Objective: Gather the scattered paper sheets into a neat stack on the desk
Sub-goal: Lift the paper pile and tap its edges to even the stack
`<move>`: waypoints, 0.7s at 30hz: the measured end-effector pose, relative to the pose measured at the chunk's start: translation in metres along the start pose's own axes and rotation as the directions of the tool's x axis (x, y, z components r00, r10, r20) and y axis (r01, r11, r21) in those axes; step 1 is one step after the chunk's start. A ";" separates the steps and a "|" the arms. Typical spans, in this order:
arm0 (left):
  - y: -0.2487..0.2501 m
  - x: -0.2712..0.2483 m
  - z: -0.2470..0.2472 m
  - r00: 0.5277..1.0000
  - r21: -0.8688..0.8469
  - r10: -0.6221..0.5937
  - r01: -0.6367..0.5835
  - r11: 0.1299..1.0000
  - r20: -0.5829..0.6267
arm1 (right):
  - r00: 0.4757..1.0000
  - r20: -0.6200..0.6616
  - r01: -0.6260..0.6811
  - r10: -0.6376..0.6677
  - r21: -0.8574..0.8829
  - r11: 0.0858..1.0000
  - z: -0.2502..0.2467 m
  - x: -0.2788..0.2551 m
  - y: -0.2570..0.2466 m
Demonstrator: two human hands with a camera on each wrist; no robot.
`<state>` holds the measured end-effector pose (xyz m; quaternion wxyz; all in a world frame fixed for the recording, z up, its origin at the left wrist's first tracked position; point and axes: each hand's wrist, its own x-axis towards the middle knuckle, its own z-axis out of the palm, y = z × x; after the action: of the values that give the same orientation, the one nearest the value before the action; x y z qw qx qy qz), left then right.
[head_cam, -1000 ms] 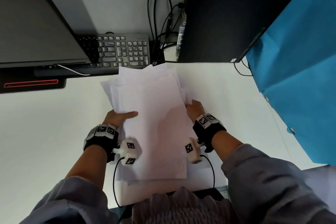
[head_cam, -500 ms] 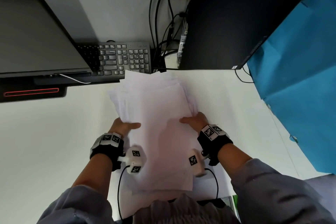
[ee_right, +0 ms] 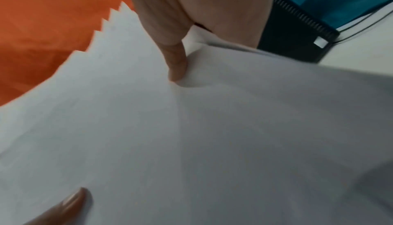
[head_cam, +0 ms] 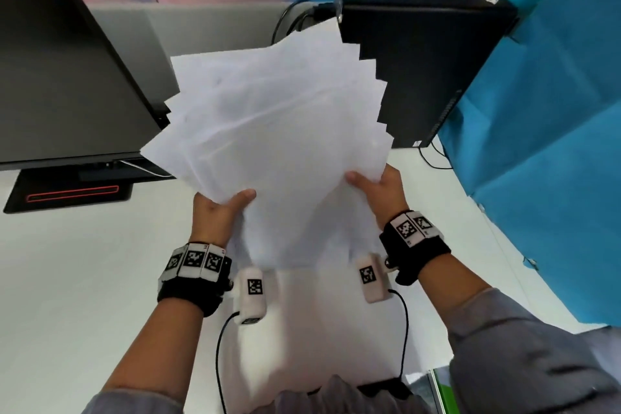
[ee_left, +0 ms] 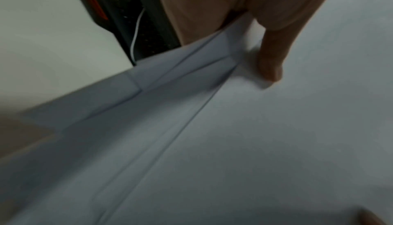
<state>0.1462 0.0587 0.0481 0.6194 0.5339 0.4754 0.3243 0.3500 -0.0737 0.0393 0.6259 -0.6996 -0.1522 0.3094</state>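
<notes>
1. White desk point(head_cam: 84, 279) fills the near ground, with dark office gear along its far edge.
2. Left hand point(head_cam: 218, 215) pinches the left lower edge of the sheets point(head_cam: 275, 144): its thumb lies on top and its fingers are hidden under the paper. The left wrist view shows that thumb pressing several offset edges together.
3. Right hand point(head_cam: 383, 191) pinches the right edge of the sheets the same way, thumb on top and pressing a dent into the top sheet, fingers hidden beneath.
4. All the sheets seen are in the two hands, lifted off the desk and tilted up toward the camera. They are fanned, their corners stepping in a saw-tooth along the upper right edge.
5. Left of the sheets stands a dark monitor point(head_cam: 60, 77); right of them a black computer case point(head_cam: 420, 60), with blue cloth point(head_cam: 537, 144) beyond it.
6. Step, as I judge it: gathering looks done and squaring is in hand.
7. The next move would call for loosening both pinches a little, standing the sheets on one edge and tapping them on the desk until the corners line up, then laying them flat. Too loose a hold would likely let sheets slide out.
</notes>
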 end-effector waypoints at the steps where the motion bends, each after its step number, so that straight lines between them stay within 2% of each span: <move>1: 0.002 0.000 0.001 0.999 -0.043 0.038 -0.039 0.998 -0.029 | 0.999 -0.006 0.037 -0.036 0.042 0.998 -0.001 -0.002 -0.008; 3: 0.002 0.001 0.001 0.994 -0.104 0.090 -0.095 0.990 -0.057 | 0.995 -0.007 0.098 -0.097 0.088 0.991 -0.003 -0.004 -0.023; 6: 0.004 -0.001 0.000 0.988 -0.166 0.150 -0.154 0.974 -0.036 | 0.989 0.039 0.141 -0.146 0.106 0.984 -0.006 -0.008 -0.034; 10: 0.009 -0.005 0.001 0.981 -0.197 0.192 -0.183 0.963 0.028 | 0.985 0.139 0.085 -0.105 0.142 0.986 -0.009 -0.016 -0.031; 14: 0.022 0.002 0.000 0.977 -0.301 0.188 -0.149 0.942 0.105 | 0.976 0.198 0.041 -0.087 0.223 0.974 -0.014 -0.015 -0.036; 18: 0.029 0.007 -0.009 0.965 -0.298 0.188 -0.128 0.946 0.185 | 0.972 0.216 0.034 -0.094 0.267 0.963 -0.025 -0.008 -0.037; 21: 0.026 -0.001 -0.011 0.953 -0.272 0.186 -0.118 0.955 0.238 | 0.984 0.169 0.006 -0.052 0.267 0.964 -0.033 -0.007 -0.024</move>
<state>0.1385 0.0673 0.0734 0.7129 0.5231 0.3014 0.3568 0.3698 -0.0997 0.0649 0.7027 -0.5774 -0.1738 0.3777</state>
